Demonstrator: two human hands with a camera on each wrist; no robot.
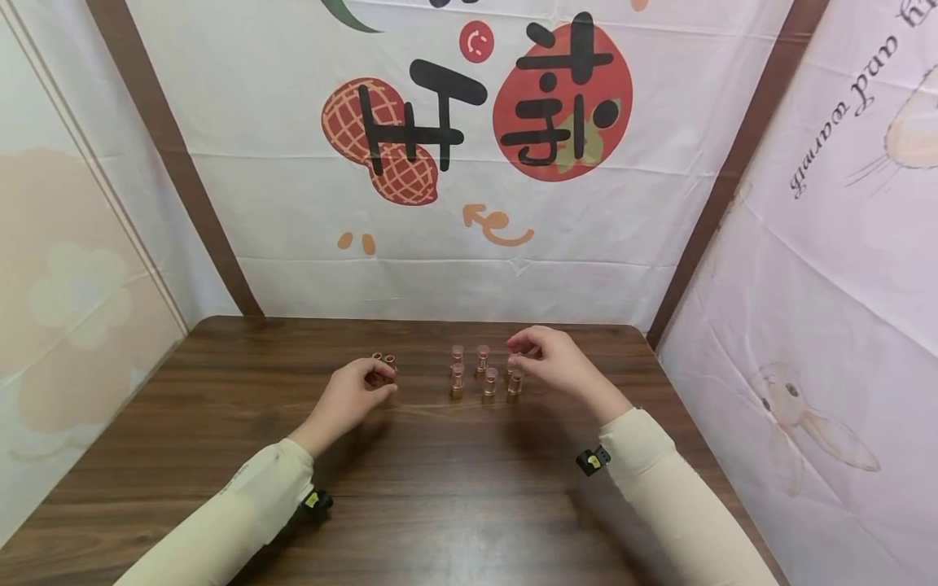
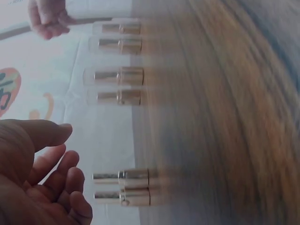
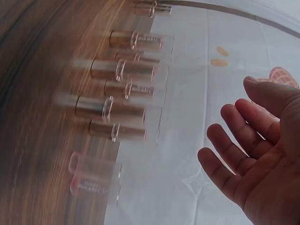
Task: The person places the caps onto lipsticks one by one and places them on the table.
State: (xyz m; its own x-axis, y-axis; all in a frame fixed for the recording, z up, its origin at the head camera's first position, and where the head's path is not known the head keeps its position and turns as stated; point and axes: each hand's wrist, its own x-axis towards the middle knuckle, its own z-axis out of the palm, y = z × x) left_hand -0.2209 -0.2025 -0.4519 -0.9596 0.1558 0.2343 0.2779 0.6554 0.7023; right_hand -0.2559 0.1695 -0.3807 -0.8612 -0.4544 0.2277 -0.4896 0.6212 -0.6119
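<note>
Two uncapped gold lipstick tubes point(image 2: 133, 178) stand side by side at the left. My left hand point(image 1: 359, 395) is just in front of them, fingers loosely bent with nothing between them, and it partly hides them in the head view. Further right, several gold lipstick tubes point(image 1: 490, 382) with clear caps stand upright in two rows. My right hand point(image 1: 553, 358) hovers by the right end of these rows, fingers relaxed and holding nothing. Two clear caps point(image 3: 96, 180) stand on the table at that end in the right wrist view; the hand hides them in the head view.
The brown wooden table point(image 1: 469, 472) has rounded far corners. Behind it hangs a white printed cloth point(image 1: 469, 285), with more printed cloth point(image 1: 799, 325) along the right side. Dark bands run beside the table's far corners.
</note>
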